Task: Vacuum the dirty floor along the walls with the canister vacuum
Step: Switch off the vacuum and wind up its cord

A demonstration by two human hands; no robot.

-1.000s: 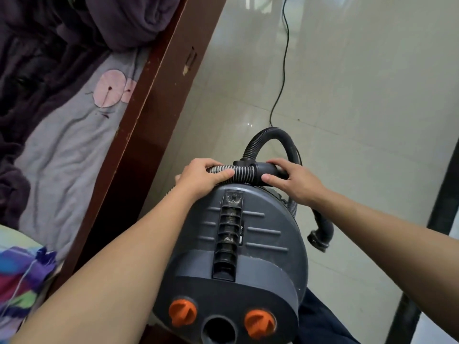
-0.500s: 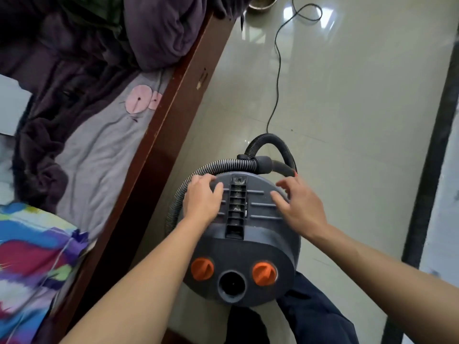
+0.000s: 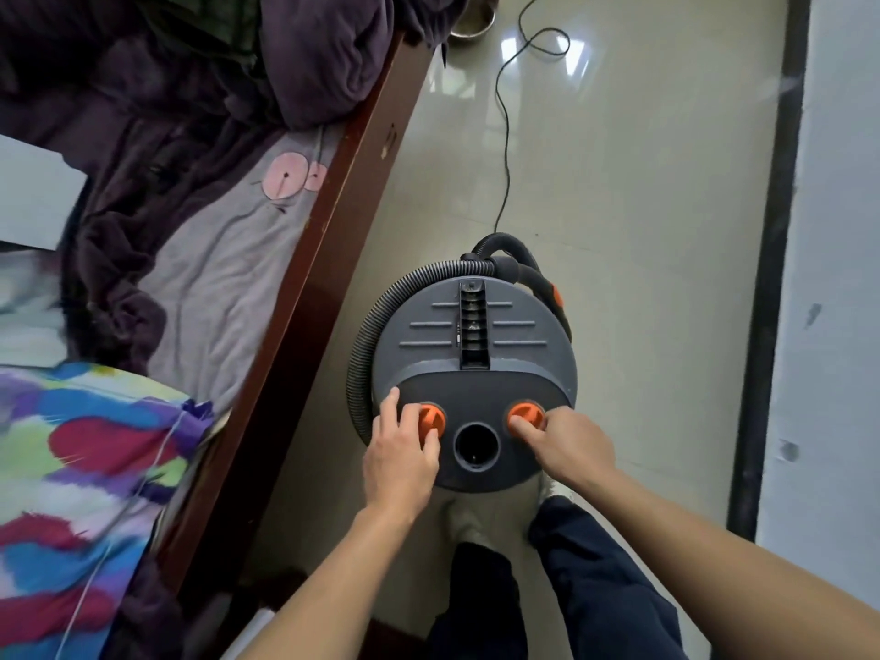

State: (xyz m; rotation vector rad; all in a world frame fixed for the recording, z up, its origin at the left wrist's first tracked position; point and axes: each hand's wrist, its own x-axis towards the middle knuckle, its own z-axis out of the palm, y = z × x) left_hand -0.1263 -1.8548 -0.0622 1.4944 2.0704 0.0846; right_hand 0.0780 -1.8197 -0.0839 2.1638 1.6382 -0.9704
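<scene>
Here, the left hand (image 3: 402, 457) has thumb and fingers curled round the left knob (image 3: 432, 418). The right hand (image 3: 569, 445) pinches the right knob (image 3: 526, 414). The knobs sit at 7 and 5 o'clock on the lid of the vacuum (image 3: 476, 345), either side of the open port (image 3: 476, 445). The vacuum stands on the floor (image 3: 619, 207), with the bed (image 3: 333, 240) at 9 o'clock. Its shell looks hard, smooth and bulky, probably heavyish. The dome would be poor to grasp, the slotted bar down the middle better. The ribbed hose (image 3: 364, 340), curving from 12 round to 8, would flex and stretch, so it is nothing to haul by. The cord (image 3: 505, 150) trails off at 12.
</scene>
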